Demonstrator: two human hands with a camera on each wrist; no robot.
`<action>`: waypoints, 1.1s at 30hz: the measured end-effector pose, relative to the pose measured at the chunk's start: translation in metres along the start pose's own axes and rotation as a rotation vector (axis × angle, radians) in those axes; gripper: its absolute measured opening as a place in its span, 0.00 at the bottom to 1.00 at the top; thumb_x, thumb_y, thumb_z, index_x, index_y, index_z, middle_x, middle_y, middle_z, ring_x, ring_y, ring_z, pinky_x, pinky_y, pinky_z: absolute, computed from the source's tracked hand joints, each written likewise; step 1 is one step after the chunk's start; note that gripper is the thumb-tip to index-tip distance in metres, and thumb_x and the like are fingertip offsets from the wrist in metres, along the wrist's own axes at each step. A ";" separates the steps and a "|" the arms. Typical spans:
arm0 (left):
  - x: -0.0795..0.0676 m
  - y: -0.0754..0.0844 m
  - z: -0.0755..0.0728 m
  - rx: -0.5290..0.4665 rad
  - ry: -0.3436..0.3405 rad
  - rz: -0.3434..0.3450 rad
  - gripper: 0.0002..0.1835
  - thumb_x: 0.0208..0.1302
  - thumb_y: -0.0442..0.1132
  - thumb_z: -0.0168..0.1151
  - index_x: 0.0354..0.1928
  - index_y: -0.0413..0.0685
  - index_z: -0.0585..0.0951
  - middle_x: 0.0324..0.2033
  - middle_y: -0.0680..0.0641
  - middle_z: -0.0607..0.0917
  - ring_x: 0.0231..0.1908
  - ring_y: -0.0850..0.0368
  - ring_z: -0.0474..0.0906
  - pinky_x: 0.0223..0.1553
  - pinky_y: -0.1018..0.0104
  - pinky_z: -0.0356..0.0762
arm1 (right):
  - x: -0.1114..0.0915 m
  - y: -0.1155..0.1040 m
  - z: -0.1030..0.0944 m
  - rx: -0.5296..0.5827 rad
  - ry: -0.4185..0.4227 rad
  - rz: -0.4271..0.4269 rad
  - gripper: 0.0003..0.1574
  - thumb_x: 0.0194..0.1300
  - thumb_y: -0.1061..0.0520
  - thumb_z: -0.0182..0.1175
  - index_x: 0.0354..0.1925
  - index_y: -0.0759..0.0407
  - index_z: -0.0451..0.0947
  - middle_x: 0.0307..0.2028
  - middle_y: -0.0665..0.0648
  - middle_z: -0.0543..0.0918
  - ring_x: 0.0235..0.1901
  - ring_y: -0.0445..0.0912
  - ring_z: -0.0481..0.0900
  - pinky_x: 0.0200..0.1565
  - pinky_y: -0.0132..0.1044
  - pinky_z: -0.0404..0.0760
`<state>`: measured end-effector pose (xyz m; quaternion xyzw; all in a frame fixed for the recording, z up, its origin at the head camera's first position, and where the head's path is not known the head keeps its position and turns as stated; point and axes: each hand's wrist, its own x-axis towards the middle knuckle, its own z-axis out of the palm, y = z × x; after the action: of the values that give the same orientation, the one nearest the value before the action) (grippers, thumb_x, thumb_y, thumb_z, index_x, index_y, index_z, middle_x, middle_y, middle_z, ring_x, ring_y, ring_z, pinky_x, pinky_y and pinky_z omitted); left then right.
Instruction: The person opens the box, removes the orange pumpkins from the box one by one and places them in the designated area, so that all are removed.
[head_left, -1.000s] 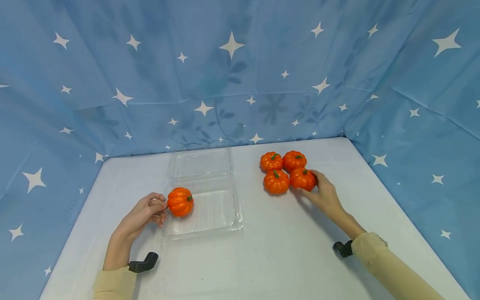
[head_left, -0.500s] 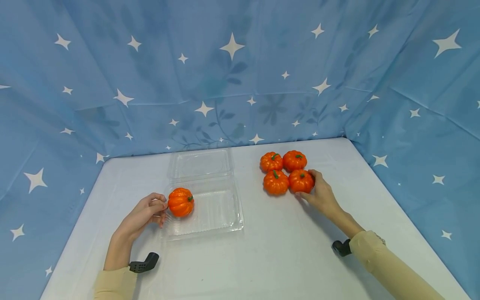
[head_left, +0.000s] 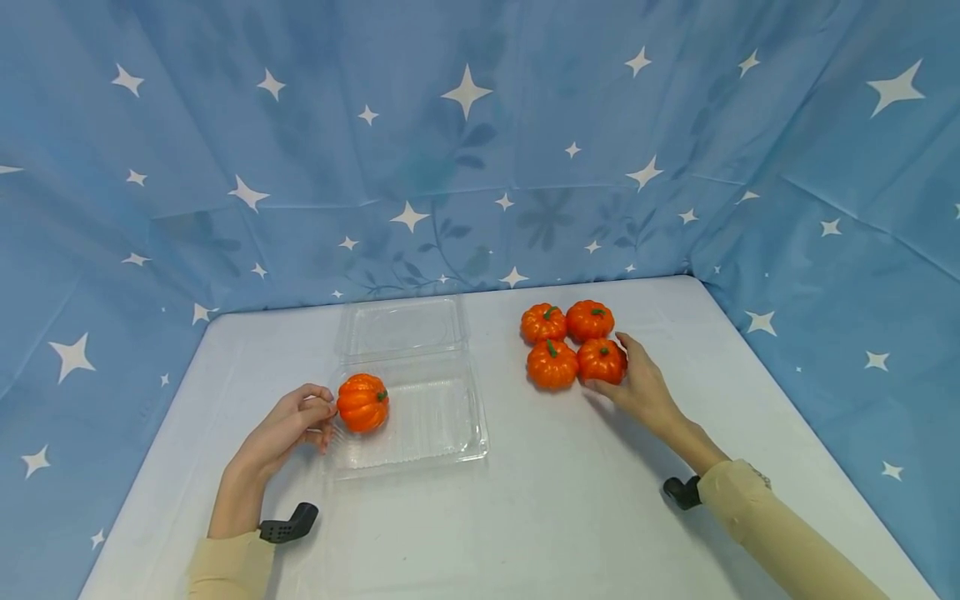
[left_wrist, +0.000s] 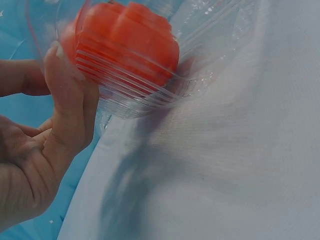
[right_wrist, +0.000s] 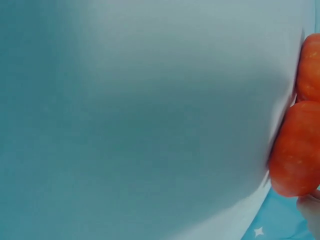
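Observation:
An orange toy pumpkin [head_left: 362,402] [left_wrist: 125,42] lies on its side at the left end of an open clear plastic container [head_left: 435,417] [left_wrist: 200,75]. My left hand [head_left: 300,417] pinches that container's left rim, with the thumb [left_wrist: 65,100] pressed on its wall beside the pumpkin. To the right sits a tight cluster of pumpkins. My right hand [head_left: 637,383] curls round the front-right pumpkin [head_left: 600,360] [right_wrist: 295,155], which rests on the table against its neighbours [head_left: 552,364] [head_left: 589,320]. A further pumpkin [head_left: 543,322] sits at the back left.
The container's lid [head_left: 397,327] lies flat behind its tray. The white table [head_left: 525,500] is walled on three sides by blue star-printed cloth [head_left: 450,167]. Black wrist mounts [head_left: 288,525] [head_left: 681,492] show at both sleeves.
My right hand has closed in slightly and nudged the front-right pumpkin a little left against the cluster. The left hand and the container have not moved.

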<state>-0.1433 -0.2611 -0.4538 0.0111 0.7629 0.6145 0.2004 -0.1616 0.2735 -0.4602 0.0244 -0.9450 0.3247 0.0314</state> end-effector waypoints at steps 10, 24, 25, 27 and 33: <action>-0.001 0.001 0.000 -0.014 -0.003 0.002 0.14 0.77 0.34 0.50 0.56 0.31 0.63 0.31 0.45 0.81 0.25 0.56 0.77 0.28 0.63 0.84 | -0.001 -0.018 0.001 0.020 0.074 -0.119 0.57 0.60 0.55 0.76 0.74 0.73 0.55 0.70 0.76 0.66 0.69 0.70 0.66 0.69 0.67 0.66; -0.001 0.001 0.001 -0.017 -0.011 0.000 0.13 0.77 0.34 0.50 0.54 0.33 0.63 0.27 0.47 0.80 0.24 0.55 0.77 0.27 0.62 0.84 | -0.005 -0.042 0.007 0.029 0.096 -0.242 0.52 0.59 0.57 0.76 0.72 0.70 0.60 0.69 0.71 0.70 0.68 0.66 0.69 0.67 0.65 0.70; -0.001 0.001 0.001 -0.019 -0.010 -0.001 0.13 0.77 0.34 0.50 0.54 0.33 0.63 0.27 0.47 0.80 0.24 0.55 0.77 0.27 0.62 0.84 | -0.005 -0.043 0.007 0.032 0.095 -0.249 0.52 0.59 0.57 0.76 0.72 0.70 0.61 0.68 0.70 0.70 0.68 0.66 0.69 0.68 0.65 0.70; -0.001 0.001 0.000 -0.018 -0.014 0.001 0.13 0.77 0.34 0.50 0.55 0.33 0.63 0.27 0.46 0.80 0.24 0.55 0.76 0.27 0.62 0.84 | -0.005 -0.047 0.008 0.034 0.098 -0.263 0.51 0.59 0.57 0.76 0.72 0.69 0.61 0.68 0.70 0.71 0.68 0.65 0.70 0.68 0.65 0.70; -0.001 0.001 0.001 -0.024 -0.006 -0.009 0.12 0.78 0.34 0.49 0.54 0.34 0.64 0.26 0.47 0.80 0.23 0.55 0.77 0.27 0.62 0.84 | -0.006 -0.055 0.012 0.062 0.116 -0.321 0.51 0.57 0.58 0.78 0.70 0.69 0.63 0.63 0.69 0.76 0.64 0.63 0.74 0.67 0.63 0.72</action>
<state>-0.1426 -0.2604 -0.4526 0.0069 0.7551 0.6226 0.2055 -0.1524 0.2227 -0.4361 0.1574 -0.9150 0.3455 0.1367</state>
